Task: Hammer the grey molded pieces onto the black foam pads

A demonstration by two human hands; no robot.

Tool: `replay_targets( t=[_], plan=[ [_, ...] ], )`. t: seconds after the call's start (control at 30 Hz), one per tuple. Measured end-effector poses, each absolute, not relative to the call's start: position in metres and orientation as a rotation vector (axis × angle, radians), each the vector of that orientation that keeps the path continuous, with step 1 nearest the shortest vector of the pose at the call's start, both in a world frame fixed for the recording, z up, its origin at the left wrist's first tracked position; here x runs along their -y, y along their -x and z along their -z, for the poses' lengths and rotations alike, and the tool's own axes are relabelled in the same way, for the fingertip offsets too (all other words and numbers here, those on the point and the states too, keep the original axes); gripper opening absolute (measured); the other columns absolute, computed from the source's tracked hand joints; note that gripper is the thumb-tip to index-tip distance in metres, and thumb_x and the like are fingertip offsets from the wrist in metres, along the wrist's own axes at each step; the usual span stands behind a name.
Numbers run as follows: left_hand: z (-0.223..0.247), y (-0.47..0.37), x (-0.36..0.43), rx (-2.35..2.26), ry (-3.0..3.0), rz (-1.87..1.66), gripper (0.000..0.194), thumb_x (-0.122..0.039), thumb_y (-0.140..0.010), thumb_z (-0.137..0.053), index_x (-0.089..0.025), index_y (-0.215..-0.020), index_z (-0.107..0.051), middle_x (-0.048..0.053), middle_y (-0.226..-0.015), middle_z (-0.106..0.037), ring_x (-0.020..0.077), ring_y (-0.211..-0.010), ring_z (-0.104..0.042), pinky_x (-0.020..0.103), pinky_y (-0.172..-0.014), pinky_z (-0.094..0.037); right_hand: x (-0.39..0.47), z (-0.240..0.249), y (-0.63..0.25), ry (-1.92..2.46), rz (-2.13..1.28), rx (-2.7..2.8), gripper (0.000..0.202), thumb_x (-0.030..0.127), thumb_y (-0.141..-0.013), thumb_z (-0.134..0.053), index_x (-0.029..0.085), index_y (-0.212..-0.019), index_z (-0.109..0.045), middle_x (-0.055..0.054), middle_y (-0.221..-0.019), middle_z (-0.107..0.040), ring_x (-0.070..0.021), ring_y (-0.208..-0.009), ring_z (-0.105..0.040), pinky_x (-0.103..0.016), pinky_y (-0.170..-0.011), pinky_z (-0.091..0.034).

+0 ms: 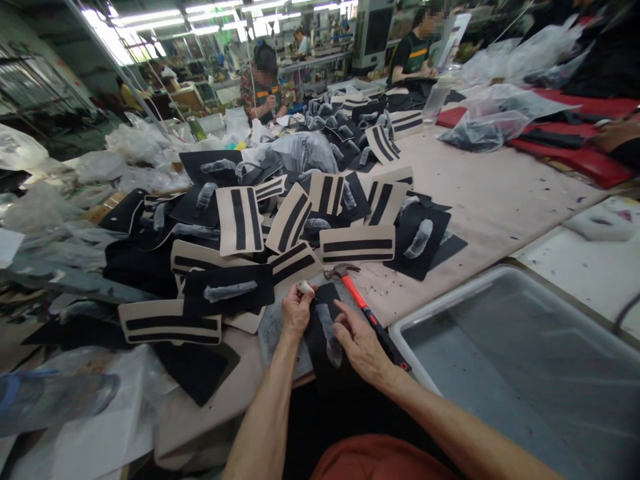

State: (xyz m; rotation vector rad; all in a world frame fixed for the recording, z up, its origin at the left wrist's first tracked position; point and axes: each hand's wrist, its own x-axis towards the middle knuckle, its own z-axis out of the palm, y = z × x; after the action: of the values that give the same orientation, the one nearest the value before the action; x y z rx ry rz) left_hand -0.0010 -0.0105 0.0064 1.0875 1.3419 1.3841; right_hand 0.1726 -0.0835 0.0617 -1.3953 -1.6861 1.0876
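A black fabric piece (327, 333) is pinned at the near edge of the tabletop (495, 193). Its upper left corner is pinched by the left hand (297, 310), while the right hand (361, 345) is laid on its right side, fingers loosely spread. A red-handled hammer (367, 310) lies just beside the right hand.

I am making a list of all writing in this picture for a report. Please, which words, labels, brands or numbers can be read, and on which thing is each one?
None can be read.
The black piece under the left hand and right hand: no print shows.
The hammer: no brand shows.
The beige striped pieces: stripes only, no letters.
The far machines and shelves: too small and blurred to tell.
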Motion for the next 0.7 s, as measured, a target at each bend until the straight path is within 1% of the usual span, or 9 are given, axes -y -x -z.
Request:
replay_targets(
  t=[0.07,0.13,0.17,0.23,0.37,0.47,0.57,0.63,0.7],
  plan=[
    [-0.006,0.002,0.011,-1.358,-1.111,-1.362,0.032,-0.039,-0.081,-0.068,-0.017,-0.103,-0.062,0.009,-0.097,-0.076,0.0207,-0.092,-0.072,0.032,-0.085,-0.056,0.069,-0.063,-0.193,1.508,-0.827,1.724,0.047,0.040,-0.096,-0.043,0.019,-0.138,-0.047,-0.010,-0.109,-0.061,-0.0209,-0.097,-0.057,-0.035,-0.091,-0.046],
    [-0.007,0.003,0.012,-1.383,-1.133,-1.346,0.031,-0.039,-0.082,-0.068,-0.017,-0.103,-0.063,0.008,-0.097,-0.076,0.0204,-0.092,-0.072,0.032,-0.085,-0.055,0.055,-0.060,-0.214,1.677,-0.610,1.827,0.043,0.040,-0.095,-0.046,0.016,-0.131,-0.053,-0.013,-0.112,-0.060,-0.0238,-0.101,-0.057,-0.037,-0.093,-0.044],
    [-0.007,0.003,0.012,-1.402,-1.147,-1.339,0.030,-0.040,-0.082,-0.067,-0.017,-0.103,-0.064,0.008,-0.096,-0.076,0.0204,-0.091,-0.072,0.032,-0.085,-0.055,0.050,-0.056,-0.223,1.769,-0.546,1.902,0.042,0.040,-0.094,-0.049,0.015,-0.127,-0.055,-0.014,-0.111,-0.060,-0.0250,-0.101,-0.057,-0.037,-0.092,-0.043],
    [-0.006,0.002,0.012,-1.435,-1.175,-1.332,0.029,-0.039,-0.083,-0.067,-0.017,-0.102,-0.065,0.008,-0.095,-0.076,0.0204,-0.091,-0.071,0.031,-0.084,-0.055,0.043,-0.048,-0.235,1.933,-0.529,2.066,0.038,0.042,-0.093,-0.053,0.014,-0.118,-0.059,-0.014,-0.107,-0.060,-0.0259,-0.099,-0.059,-0.035,-0.088,-0.043],
    [-0.007,0.000,0.013,-1.438,-1.210,-1.310,0.026,-0.036,-0.083,-0.066,-0.017,-0.101,-0.066,0.007,-0.096,-0.076,0.0202,-0.090,-0.071,0.031,-0.084,-0.055,0.042,-0.037,-0.238,2.061,-0.627,2.254,0.031,0.043,-0.095,-0.050,0.016,-0.105,-0.059,-0.011,-0.099,-0.062,-0.0234,-0.087,-0.063,-0.031,-0.073,-0.041],
    [-0.011,-0.001,0.013,-1.476,-1.254,-1.289,0.022,-0.033,-0.084,-0.065,-0.018,-0.099,-0.067,0.006,-0.096,-0.075,0.0198,-0.090,-0.070,0.030,-0.084,-0.054,0.039,-0.040,-0.237,2.061,-0.629,2.285,0.025,0.038,-0.096,-0.048,0.016,-0.101,-0.058,-0.012,-0.099,-0.064,-0.0229,-0.086,-0.064,-0.030,-0.070,-0.038],
    [-0.018,-0.004,0.015,-1.535,-1.333,-1.269,0.017,-0.030,-0.084,-0.063,-0.019,-0.096,-0.067,0.005,-0.094,-0.075,0.0197,-0.089,-0.070,0.030,-0.082,-0.053,0.028,-0.047,-0.245,2.048,-0.725,2.258,0.019,0.034,-0.094,-0.049,0.017,-0.093,-0.057,-0.010,-0.087,-0.065,-0.0221,-0.082,-0.063,-0.030,-0.067,-0.036],
    [-0.019,-0.007,0.017,-1.558,-1.401,-1.260,0.015,-0.027,-0.083,-0.062,-0.020,-0.095,-0.068,0.005,-0.094,-0.075,0.0200,-0.089,-0.069,0.030,-0.083,-0.053,0.021,-0.052,-0.251,2.012,-0.927,2.138,0.014,0.032,-0.088,-0.055,0.018,-0.086,-0.054,-0.006,-0.077,-0.062,-0.0200,-0.075,-0.061,-0.028,-0.063,-0.036],
    [-0.018,-0.009,0.019,-1.567,-1.468,-1.257,0.016,-0.025,-0.083,-0.062,-0.021,-0.097,-0.068,0.005,-0.096,-0.076,0.0208,-0.090,-0.070,0.032,-0.084,-0.053,0.016,-0.058,-0.254,1.922,-1.328,1.820,0.012,0.028,-0.082,-0.057,0.020,-0.083,-0.049,-0.001,-0.070,-0.058,-0.0159,-0.064,-0.057,-0.026,-0.057,-0.036]
  ],
)
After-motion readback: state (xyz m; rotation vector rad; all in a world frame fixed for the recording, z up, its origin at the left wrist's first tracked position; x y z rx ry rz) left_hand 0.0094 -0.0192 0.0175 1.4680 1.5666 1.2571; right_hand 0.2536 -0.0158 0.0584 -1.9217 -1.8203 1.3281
